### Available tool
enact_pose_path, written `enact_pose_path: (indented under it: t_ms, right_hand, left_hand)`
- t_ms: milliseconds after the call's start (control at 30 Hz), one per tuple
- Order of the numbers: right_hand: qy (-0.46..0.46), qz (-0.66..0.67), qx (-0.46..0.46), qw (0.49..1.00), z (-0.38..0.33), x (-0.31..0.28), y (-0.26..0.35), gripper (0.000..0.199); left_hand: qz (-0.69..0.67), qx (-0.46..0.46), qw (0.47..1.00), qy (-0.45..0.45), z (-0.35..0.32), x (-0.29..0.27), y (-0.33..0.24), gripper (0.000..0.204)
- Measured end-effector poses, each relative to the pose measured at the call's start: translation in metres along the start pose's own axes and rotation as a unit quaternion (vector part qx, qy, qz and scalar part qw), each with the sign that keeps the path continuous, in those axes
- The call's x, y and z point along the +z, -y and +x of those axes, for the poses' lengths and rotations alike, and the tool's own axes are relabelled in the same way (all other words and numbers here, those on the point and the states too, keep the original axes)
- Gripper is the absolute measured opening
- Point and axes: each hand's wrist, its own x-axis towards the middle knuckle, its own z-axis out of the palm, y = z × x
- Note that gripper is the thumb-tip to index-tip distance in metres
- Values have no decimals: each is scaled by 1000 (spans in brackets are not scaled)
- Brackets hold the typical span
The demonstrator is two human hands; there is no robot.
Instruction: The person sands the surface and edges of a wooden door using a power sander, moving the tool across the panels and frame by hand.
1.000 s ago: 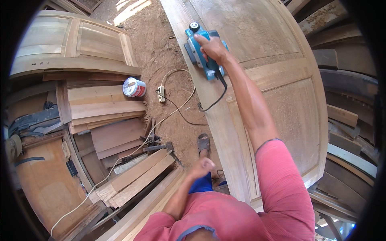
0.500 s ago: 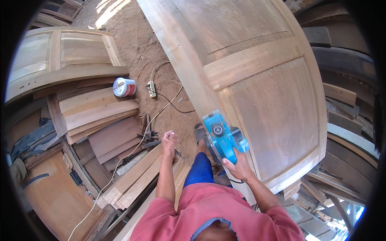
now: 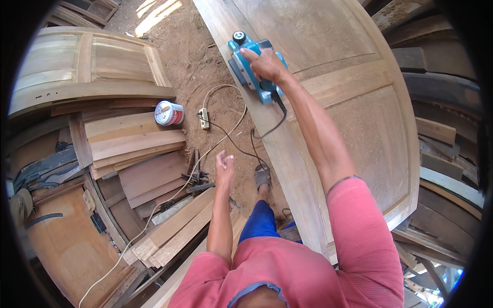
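One view only: head-worn fisheye on you, looking almost straight down past your chest and pink sleeves. Your forearms enter from the lower edge. It faces forward-down along the wooden door panel (image 3: 354, 118), right of centre, with the sawdust floor (image 3: 205, 66) left of it. Close to your body, wide at the rim, edges bend, corners black.

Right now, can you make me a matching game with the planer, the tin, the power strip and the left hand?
Things:
1. planer
2. tin
3. power strip
4. left hand

Places:
A. on the dirt floor, cords plugged in
B. on the door panel, under the right hand
C. empty, in the air above the floor
D. on the stacked boards

Pairs: 1-B, 2-D, 3-A, 4-C
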Motion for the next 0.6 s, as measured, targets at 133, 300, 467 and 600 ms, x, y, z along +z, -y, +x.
enact_pose_path:
  t_ms: [133,300,467,600]
  right_hand:
    - [-7,16,12,1000,-20,-10,-13,58]
    - [17,68,83,994,-166,-6,-46,41]
    - [-15,9,34,999,-359,-9,-113,46]
    - [-9,15,128,992,-476,-10,-145,47]
  left_hand:
    - [19,102,994,-43,13,17,-71,64]
    - [-66,131,988,-55,68,42,-111,78]
    - [248,129,959,-36,66,118,-171,119]
    - [300,31,953,-15,43,161,-194,128]
